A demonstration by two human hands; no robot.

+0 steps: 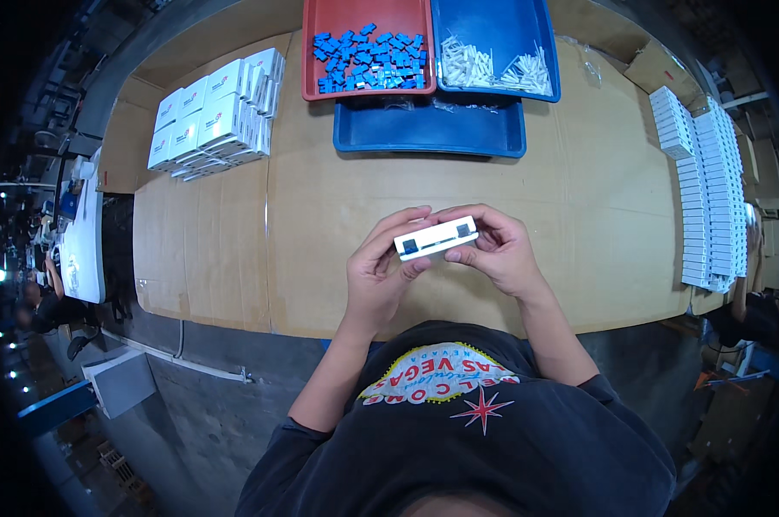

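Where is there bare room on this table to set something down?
Bare cardboard shows right of the right hand, up to the rows of white pieces, and left of the left hand, nearer than the stacked white boxes. A red tray and blue trays crowd the far middle.

Both hands, left [377, 263] and right [505, 252], grip a white case [437, 234] by its ends, above the near middle of the table [596, 215]. The case tilts slightly, its right end farther from the near edge, a dark block at each end of its visible side. Toward the far edge, a red tray [368, 13] of blue pieces [372, 59] adjoins a blue tray [493, 17] of white pieces [468, 65]; a second blue tray [428, 129] sits just nearer. White boxes [204, 116] are stacked by the far left corner, white packs [712, 198] along the right edge.
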